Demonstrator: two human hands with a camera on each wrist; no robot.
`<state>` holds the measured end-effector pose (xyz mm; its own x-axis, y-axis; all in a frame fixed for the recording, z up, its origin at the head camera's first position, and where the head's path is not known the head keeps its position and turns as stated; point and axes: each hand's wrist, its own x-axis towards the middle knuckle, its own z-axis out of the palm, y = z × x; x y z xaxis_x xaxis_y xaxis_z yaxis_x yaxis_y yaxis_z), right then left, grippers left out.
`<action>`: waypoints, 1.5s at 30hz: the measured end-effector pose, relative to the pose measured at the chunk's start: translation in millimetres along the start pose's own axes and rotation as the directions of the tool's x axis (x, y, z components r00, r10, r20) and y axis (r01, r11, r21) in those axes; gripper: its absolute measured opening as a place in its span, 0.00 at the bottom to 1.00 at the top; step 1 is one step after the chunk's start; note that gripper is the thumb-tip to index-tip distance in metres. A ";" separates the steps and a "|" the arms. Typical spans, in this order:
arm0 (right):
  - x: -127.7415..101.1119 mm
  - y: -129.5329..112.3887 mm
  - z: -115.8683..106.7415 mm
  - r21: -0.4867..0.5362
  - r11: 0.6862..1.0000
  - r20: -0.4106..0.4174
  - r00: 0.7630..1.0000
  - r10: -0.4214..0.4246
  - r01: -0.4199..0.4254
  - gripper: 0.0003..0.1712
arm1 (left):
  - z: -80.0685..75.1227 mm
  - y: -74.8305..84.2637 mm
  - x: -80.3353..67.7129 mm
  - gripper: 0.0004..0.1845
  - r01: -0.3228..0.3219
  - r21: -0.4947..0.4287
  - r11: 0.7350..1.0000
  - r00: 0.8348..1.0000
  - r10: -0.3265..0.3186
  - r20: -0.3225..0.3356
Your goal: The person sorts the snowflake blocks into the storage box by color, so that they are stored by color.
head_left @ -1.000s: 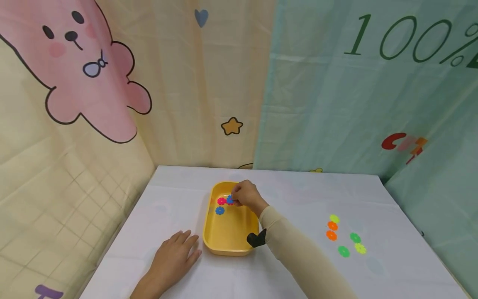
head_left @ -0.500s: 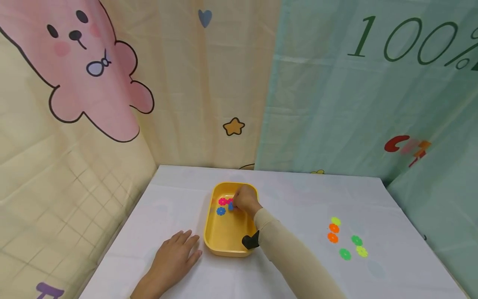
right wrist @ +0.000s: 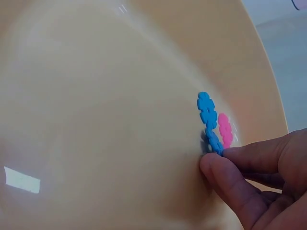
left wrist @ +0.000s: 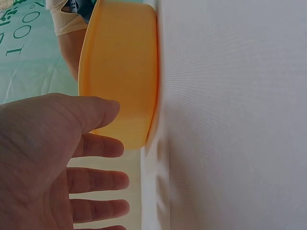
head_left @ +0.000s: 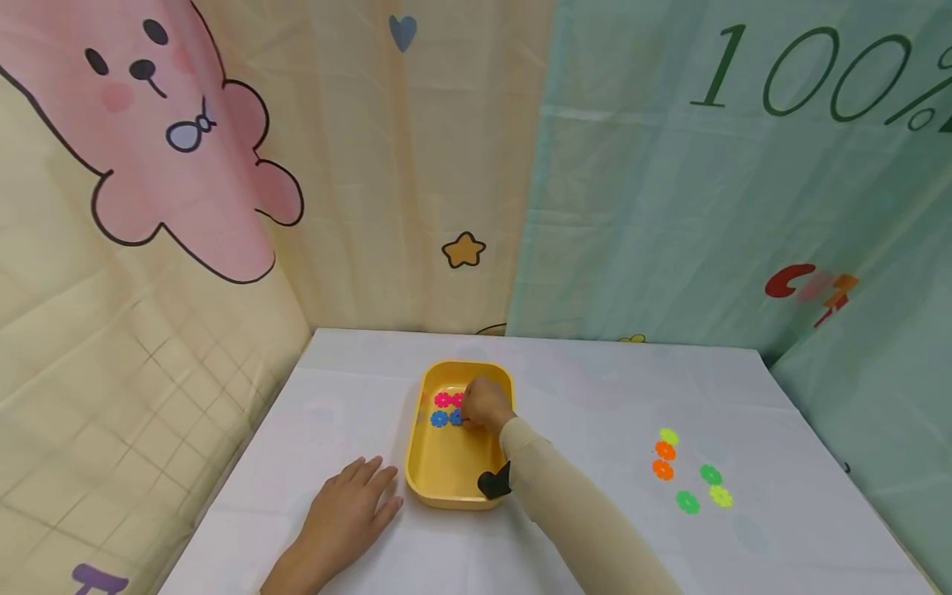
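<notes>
Right hand (head_left: 487,402) pinches blue disc (right wrist: 214,140) — tray (left wrist: 122,67) hides it from left-wrist view.

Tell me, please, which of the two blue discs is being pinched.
In the head view, the blue disc on the right: the right hand pinches its edge, while the left blue disc lies unheld.

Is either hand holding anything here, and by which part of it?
The right hand pinches a blue flower-shaped piece by its edge, inside the yellow tray. The left hand holds nothing.

L hand (head_left: 342,511) relaxed, fingers (left wrist: 98,181) apart; R hand (head_left: 487,402) pinching, arm (head_left: 580,514) fwd.
</notes>
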<state>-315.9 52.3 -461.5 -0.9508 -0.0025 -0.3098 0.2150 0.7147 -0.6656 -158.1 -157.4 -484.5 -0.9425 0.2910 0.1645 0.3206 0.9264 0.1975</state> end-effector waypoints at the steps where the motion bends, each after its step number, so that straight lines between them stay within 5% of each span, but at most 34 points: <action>1: -0.1 -0.1 0.1 -0.006 1.000 0.001 1.000 -0.003 0.003 0.06 | 0.1 0.2 0.2 0.23 -0.002 0.001 1.000 1.000 0.002 -0.006; 21: -10.0 -5.5 -6.9 -0.153 0.982 -0.026 0.993 -0.116 0.111 0.05 | -0.1 3.6 1.9 0.23 -0.016 0.014 1.000 1.000 0.016 -0.025; 34: -26.1 -7.4 -37.6 0.126 0.975 -0.028 0.983 -0.183 0.185 0.05 | -2.9 5.0 2.2 0.23 -0.021 0.015 1.000 1.000 0.021 -0.021; 45: -49.1 -12.3 -72.1 0.147 0.967 -0.014 0.978 -0.207 0.207 0.16 | -2.9 5.8 4.5 0.23 -0.035 0.019 0.999 0.999 0.035 -0.027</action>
<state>-288.0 94.1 -389.2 -0.9776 -0.1408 -0.1561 0.0443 0.5878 -0.8078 -160.3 -151.4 -479.8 -0.9277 0.3168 0.1977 0.3511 0.9202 0.1731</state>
